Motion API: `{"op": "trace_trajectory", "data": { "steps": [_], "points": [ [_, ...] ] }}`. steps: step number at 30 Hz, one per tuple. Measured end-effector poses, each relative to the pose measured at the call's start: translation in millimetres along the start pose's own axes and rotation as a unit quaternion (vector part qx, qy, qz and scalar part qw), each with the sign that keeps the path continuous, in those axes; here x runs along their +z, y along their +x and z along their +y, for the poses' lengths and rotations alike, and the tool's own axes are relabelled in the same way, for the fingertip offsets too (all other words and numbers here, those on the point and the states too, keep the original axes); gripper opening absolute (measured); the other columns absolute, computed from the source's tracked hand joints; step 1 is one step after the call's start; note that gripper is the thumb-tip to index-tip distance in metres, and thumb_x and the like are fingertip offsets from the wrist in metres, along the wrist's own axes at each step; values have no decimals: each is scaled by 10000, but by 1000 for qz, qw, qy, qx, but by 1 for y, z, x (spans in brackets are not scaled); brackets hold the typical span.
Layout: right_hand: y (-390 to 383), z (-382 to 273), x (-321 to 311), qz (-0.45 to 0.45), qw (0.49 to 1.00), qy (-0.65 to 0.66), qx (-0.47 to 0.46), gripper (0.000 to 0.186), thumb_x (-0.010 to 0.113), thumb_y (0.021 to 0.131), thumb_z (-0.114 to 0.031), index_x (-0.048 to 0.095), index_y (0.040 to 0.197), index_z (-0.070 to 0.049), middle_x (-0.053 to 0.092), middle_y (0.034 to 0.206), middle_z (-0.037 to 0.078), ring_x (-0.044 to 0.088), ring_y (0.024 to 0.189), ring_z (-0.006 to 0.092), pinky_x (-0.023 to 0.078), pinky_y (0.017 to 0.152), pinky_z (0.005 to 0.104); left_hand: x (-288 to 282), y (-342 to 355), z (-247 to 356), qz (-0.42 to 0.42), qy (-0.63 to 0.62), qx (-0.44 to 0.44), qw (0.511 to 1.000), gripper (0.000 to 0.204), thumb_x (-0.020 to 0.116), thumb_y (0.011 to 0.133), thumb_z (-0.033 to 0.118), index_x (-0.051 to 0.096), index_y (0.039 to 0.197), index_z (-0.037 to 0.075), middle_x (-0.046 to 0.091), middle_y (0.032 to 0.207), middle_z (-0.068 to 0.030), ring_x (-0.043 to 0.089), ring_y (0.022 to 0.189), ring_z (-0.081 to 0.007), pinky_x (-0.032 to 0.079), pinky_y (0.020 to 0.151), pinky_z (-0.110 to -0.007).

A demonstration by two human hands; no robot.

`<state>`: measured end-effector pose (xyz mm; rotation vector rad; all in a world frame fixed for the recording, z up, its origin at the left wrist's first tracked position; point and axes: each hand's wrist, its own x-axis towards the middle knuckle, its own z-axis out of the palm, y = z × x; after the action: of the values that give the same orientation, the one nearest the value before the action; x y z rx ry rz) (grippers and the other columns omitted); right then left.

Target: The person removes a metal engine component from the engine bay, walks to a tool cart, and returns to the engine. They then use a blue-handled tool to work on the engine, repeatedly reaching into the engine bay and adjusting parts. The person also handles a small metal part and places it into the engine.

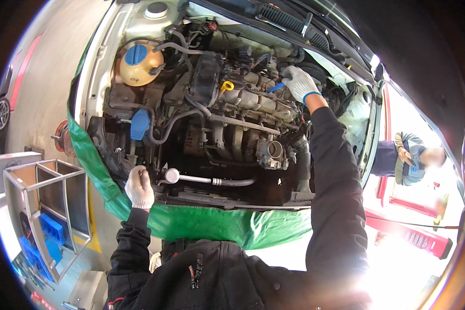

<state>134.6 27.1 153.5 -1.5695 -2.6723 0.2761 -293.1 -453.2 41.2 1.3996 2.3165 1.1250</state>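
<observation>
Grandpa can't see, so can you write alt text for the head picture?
A gloved right hand holds a blue stick over a car engine; the left hand, gloved too, is near a green cover draped along the front.

Car engine bay (95, 57), body edges pale. Engine (248, 103) sits across the middle; amber tank (139, 76) with blue cap (136, 54) in the far-left corner. Green cover (206, 219) drapes over the near edge and left side. Beige floor (46, 98) at left: metal-framed rack (54, 182) stands on it, blue bins (51, 227) inside.
</observation>
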Motion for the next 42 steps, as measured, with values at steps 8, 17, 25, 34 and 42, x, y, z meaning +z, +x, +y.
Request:
{"op": "trace_trajectory", "data": {
  "steps": [8,17,25,34,42],
  "points": [
    [4,6,0,-81,988,-130,26,374,610,1121,-381,761,1273,-75,753,1241,248,741,1085,478,588,938,564,1,-1,-2,-7,-14,-19,1000,128,662,1075,145,720,1151,62,776,1022,-166,768,911,-391,605,818,-453],
    [5,8,3,-124,958,-259,-21,338,675,1088,-345,756,1269,-71,744,1249,231,724,1184,433,577,982,528,1,-1,2,-8,-12,-28,1000,148,645,1078,162,726,1134,51,777,1020,-163,768,902,-378,605,822,-444],
    [-3,-9,-7,-77,994,-69,43,337,701,1058,-318,764,1302,-94,760,1254,217,725,1170,444,578,1016,516,0,-1,1,-5,-5,-11,1000,153,645,1089,178,725,1139,58,776,1021,-166,768,900,-380,605,815,-453],
    [-2,-1,1,-13,999,-32,30,238,739,1009,-215,755,1213,-94,751,1210,193,699,1201,441,560,1033,497,0,0,1,-1,4,4,1000,136,652,1080,160,720,1154,68,778,1038,-170,769,917,-394,610,821,-453],
    [-26,-25,-63,15,997,4,72,294,759,947,-295,802,1122,-63,811,1099,175,766,1074,352,581,982,424,-4,1,4,-11,-7,-12,1000,116,675,1067,144,720,1147,73,768,1065,-153,761,951,-378,608,852,-429]
  ]
}}
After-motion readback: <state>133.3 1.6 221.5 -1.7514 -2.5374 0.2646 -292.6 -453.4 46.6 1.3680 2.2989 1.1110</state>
